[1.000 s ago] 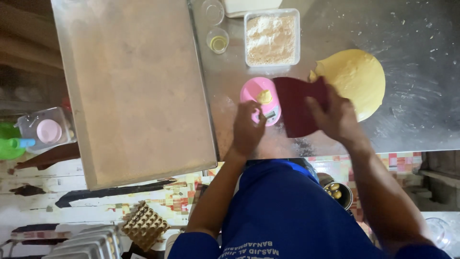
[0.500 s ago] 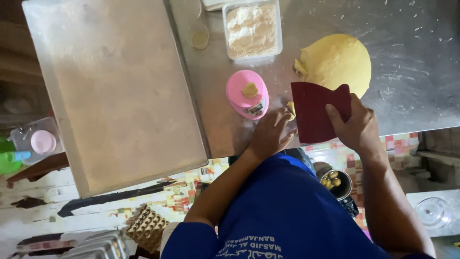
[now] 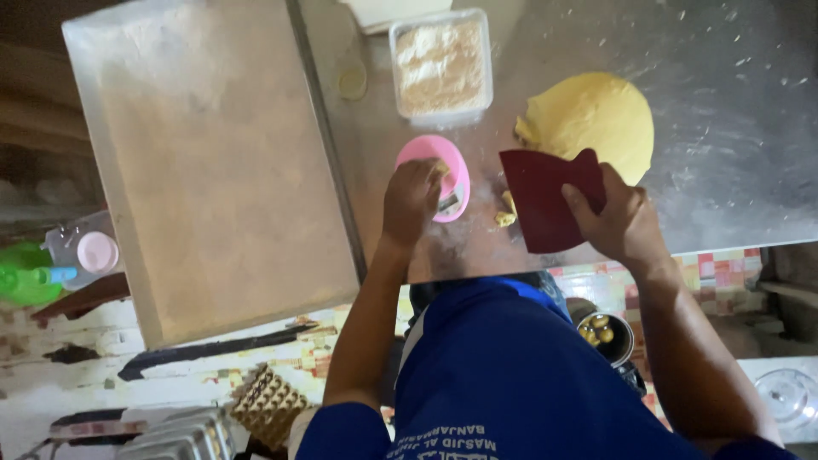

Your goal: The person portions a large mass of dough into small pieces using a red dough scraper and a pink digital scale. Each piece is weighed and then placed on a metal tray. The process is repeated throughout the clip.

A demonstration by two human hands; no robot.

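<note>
Left hand (image 3: 413, 200) rests curled over the pink scale (image 3: 434, 175), grip unclear; right hand (image 3: 618, 223) clasps the red scraper (image 3: 541, 200) beside the yellow dough (image 3: 588, 119) on the bench (image 3: 733, 153)

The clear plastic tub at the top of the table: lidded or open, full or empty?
Open and nearly full. The clear plastic tub shows no lid, and pale crumbly flour reaches close to its rim.

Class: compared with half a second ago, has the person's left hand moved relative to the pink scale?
Yes. The left hand moved from the steel table up onto the round pink kitchen scale.
</note>
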